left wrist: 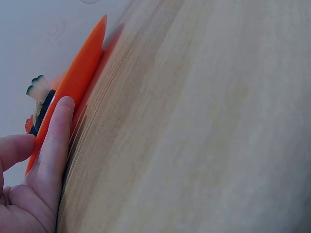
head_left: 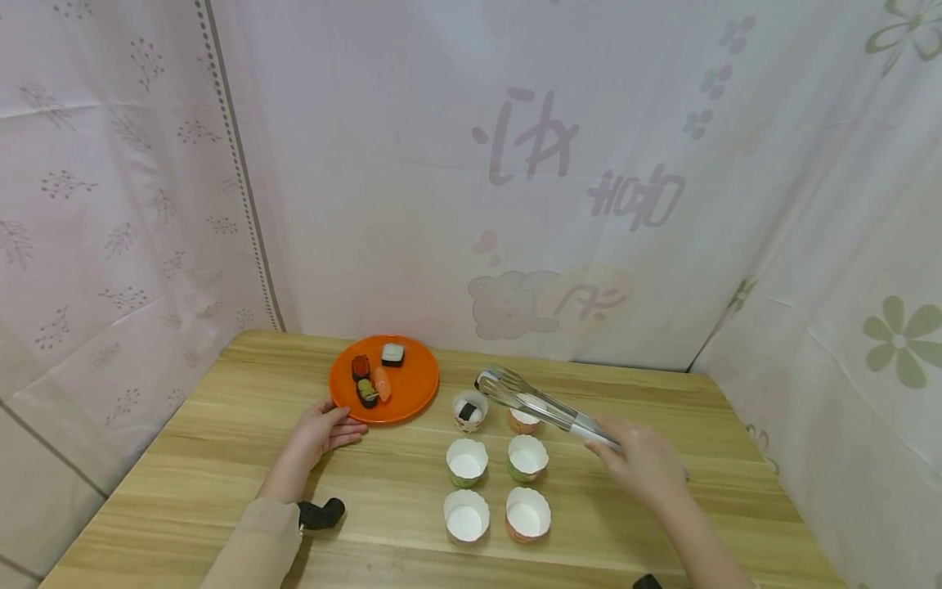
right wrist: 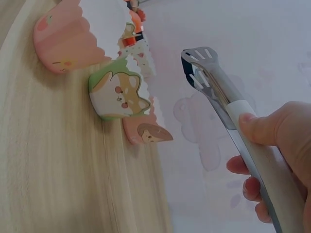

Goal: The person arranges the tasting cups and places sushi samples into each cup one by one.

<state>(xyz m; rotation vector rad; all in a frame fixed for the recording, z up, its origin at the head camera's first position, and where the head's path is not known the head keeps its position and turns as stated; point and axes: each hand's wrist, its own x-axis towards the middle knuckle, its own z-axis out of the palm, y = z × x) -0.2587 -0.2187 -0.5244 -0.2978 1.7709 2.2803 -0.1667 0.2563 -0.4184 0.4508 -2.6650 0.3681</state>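
Observation:
My left hand (head_left: 321,432) holds the near left rim of an orange plate (head_left: 414,383), thumb above and fingers below. On it lie a white-topped sushi piece (head_left: 393,354), a red-topped one (head_left: 361,367), a yellowish-topped one (head_left: 366,392) and an orange-topped one (head_left: 383,384). My right hand (head_left: 648,462) grips metal tongs (right wrist: 272,179) with light handles. A small dark and white piece (right wrist: 187,67) is pinched at their tips, above the back paper cups. The back left paper cup (head_left: 469,420) contains a white rice ball (head_left: 468,411) with a black strip.
Several paper cups stand in two columns, among them a green one (head_left: 467,463) and a pink one (head_left: 527,517). The back right cup (head_left: 523,421) is partly hidden under the tongs. A patterned curtain (head_left: 412,204) hangs behind the wooden table (head_left: 390,507).

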